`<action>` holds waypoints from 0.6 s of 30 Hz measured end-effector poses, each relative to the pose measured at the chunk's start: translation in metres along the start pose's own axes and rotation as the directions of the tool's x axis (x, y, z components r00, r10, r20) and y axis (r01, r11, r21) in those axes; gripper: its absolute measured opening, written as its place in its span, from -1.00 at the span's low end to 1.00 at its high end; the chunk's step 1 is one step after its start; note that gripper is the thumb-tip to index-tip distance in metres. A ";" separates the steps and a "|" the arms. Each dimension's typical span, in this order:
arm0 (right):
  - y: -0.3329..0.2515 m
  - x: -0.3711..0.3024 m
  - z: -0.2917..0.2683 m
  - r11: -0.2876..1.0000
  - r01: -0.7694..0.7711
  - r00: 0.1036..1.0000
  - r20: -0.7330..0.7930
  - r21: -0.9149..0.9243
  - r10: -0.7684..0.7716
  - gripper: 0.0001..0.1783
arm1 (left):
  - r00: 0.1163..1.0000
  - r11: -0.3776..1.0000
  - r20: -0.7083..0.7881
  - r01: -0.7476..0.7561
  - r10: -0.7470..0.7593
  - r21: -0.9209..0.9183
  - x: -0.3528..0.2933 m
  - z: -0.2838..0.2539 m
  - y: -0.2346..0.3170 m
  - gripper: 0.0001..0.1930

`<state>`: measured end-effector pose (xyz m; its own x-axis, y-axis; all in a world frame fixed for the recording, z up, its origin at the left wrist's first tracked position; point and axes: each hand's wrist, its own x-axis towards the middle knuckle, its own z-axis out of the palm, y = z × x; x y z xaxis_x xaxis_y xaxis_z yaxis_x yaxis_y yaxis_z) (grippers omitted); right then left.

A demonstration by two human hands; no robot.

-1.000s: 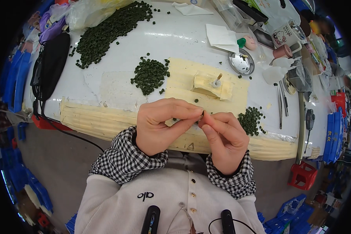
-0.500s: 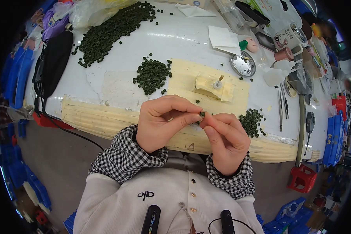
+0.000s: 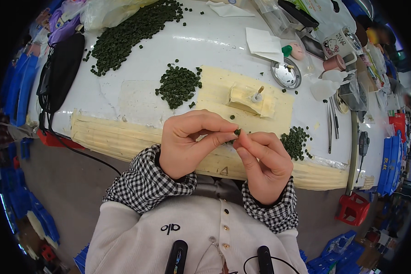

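My left hand point(image 3: 189, 141) pinches a small dark green ring-like part point(image 3: 237, 132) between thumb and forefinger. The fingertips of my right hand point(image 3: 266, 160) meet it from the other side, pressed together; what they grip, if anything, is too small to make out. Just beyond my hands, a cream block point(image 3: 249, 103) with a short upright peg point(image 3: 260, 90) sits on a pale yellow sheet point(image 3: 214, 86). One loose green piece lies on that sheet. Small heaps of like pieces lie to the left point(image 3: 178, 86) and to the right point(image 3: 295, 144).
A large heap of green pieces point(image 3: 123, 41) spreads at the far left beside a black pouch point(image 3: 61, 73). On the right are tweezers point(image 3: 329, 128), a round metal lid point(image 3: 285, 73), a white mug point(image 3: 340, 43) and clear boxes. A padded cream edge point(image 3: 114, 137) borders the table's front.
Both hands stay nearly in place, still fingertip to fingertip at the green part. The view has shifted very slightly; nothing on the table has visibly moved.
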<state>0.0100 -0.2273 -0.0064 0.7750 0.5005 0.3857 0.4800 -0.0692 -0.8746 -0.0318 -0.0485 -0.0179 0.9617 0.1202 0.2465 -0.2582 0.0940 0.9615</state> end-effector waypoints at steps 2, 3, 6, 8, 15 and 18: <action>0.001 0.001 -0.002 1.000 0.014 1.000 0.019 -0.010 -0.013 -0.65 | 1.000 0.998 0.000 0.026 -0.026 -0.060 -0.001 0.000 -0.001 -0.81; 0.000 0.001 -0.003 1.000 0.012 1.000 0.026 -0.015 -0.011 -0.65 | 0.999 0.993 0.000 0.044 -0.044 -0.108 -0.002 0.001 -0.002 -0.82; -0.002 0.002 -0.004 1.000 0.010 0.999 0.038 -0.027 -0.009 -0.65 | 0.995 0.980 0.017 0.096 -0.094 -0.172 -0.001 0.000 -0.001 -0.83; -0.001 0.002 -0.004 1.000 0.012 0.999 0.035 -0.029 -0.011 -0.65 | 0.993 0.975 0.024 0.118 -0.115 -0.191 -0.001 0.000 -0.001 -0.83; 0.000 0.003 -0.003 0.999 0.016 0.999 0.028 -0.032 -0.015 -0.66 | 0.995 0.972 0.008 0.097 -0.098 -0.215 -0.002 0.000 -0.003 -0.82; -0.001 0.007 -0.005 0.999 0.027 0.999 0.023 -0.039 -0.027 -0.65 | 0.996 0.971 -0.012 0.084 -0.089 -0.223 -0.003 -0.001 -0.004 -0.82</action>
<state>0.0165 -0.2279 -0.0017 0.7525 0.5216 0.4020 0.5166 -0.0888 -0.8516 -0.0341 -0.0480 -0.0231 0.9796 0.1236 0.1582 -0.1903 0.3214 0.9276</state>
